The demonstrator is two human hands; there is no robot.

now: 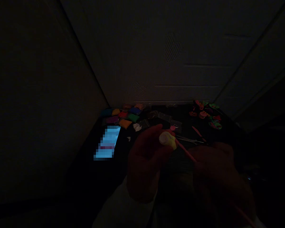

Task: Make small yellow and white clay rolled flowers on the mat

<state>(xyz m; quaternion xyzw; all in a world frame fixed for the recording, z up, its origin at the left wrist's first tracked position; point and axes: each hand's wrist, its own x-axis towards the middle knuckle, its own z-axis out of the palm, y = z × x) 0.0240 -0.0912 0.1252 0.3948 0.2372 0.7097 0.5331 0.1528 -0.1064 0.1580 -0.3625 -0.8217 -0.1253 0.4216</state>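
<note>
The scene is very dark. My left hand (146,161) pinches a small pale yellow and white clay piece (168,141) between thumb and fingers. A thin pink modelling tool (186,152) is gripped in my right hand (218,171). Its tip touches the right edge of the clay piece, and its other end comes out below my hand. Just beyond the clay lies a pair of scissors (187,139), with a small pink piece (173,127) on a clear bag (177,125) behind it.
Several coloured clay packets (125,123) lie at the back left, near a lit phone (108,142). A white lump (137,127) sits beside them. Colourful clay shapes (203,114) stand at the back right, a pink knife-like tool (198,131) before them. A panel with hearts (172,47) rises behind.
</note>
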